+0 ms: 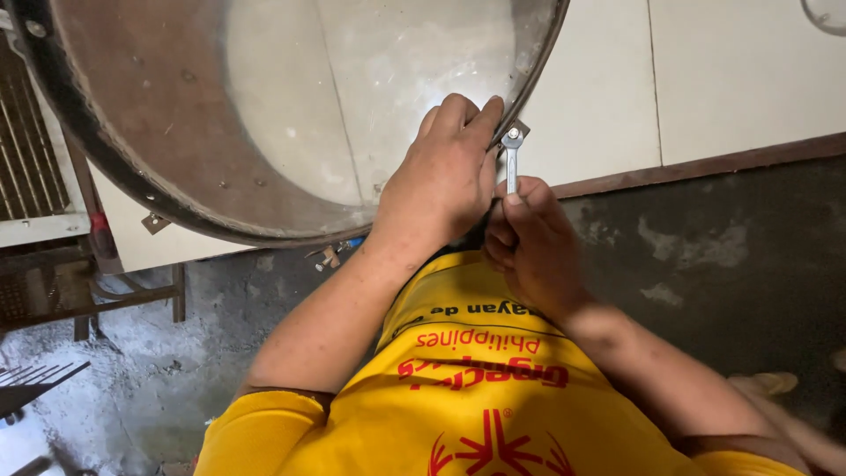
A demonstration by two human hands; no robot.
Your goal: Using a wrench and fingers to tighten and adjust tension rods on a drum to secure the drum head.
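Closest to me is the yellow shirt with red print, filling the bottom of the view, and both of my forearms rise out of it toward the work.

My right hand sits just above the shirt, its fingers curled tight around the lower end of a small silver wrench. The wrench stands nearly upright, and its head meets a small metal bracket on the rim of the drum.

My left hand lies just beside the right one, a little higher. Its fingers are closed over the drum's edge right next to the wrench head, with the fingertips hooked onto the rim, so this hand grips the drum itself.

The large round metal drum opens toward me, its inner wall brown and worn, with small bolts dotted along the dark rim. A second bracket hangs from the rim at lower left.

Under it all is the grey concrete floor. At the left stand a rusty metal frame and a wire grille. Farthest off, a pale panelled wall shows behind and through the drum.
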